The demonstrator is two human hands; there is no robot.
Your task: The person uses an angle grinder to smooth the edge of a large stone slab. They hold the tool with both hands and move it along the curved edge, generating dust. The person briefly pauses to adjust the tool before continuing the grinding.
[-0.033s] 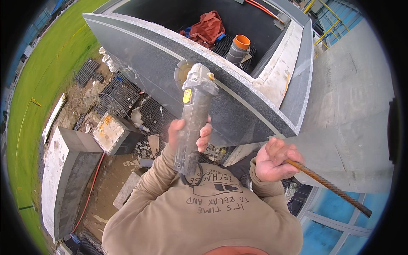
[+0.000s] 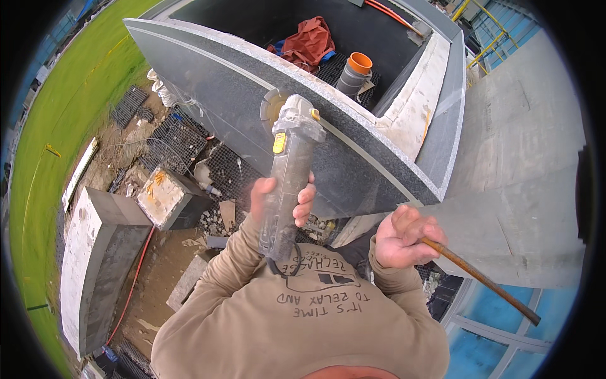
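My left hand is wrapped round the dusty grey body of an angle grinder, which has a yellow switch on its side. The grinder's head points away from me, and its segmented disc overlaps the dark stone panel near a pale lengthwise strip; whether they touch I cannot tell. A black cord leaves the tool's near end. On the right, my right hand is closed on one end of a rusty metal rod, which slants down to the right over blue-paned framing.
Behind the panel, a dark recess holds a red-brown cloth and a grey pipe with an orange collar. Concrete blocks, a red hose, black plastic grids and rubble lie left. A large grey slab stands right.
My right hand has shifted slightly left with the rod, whose far end has swung a little left. The grinder in my left hand has barely moved.
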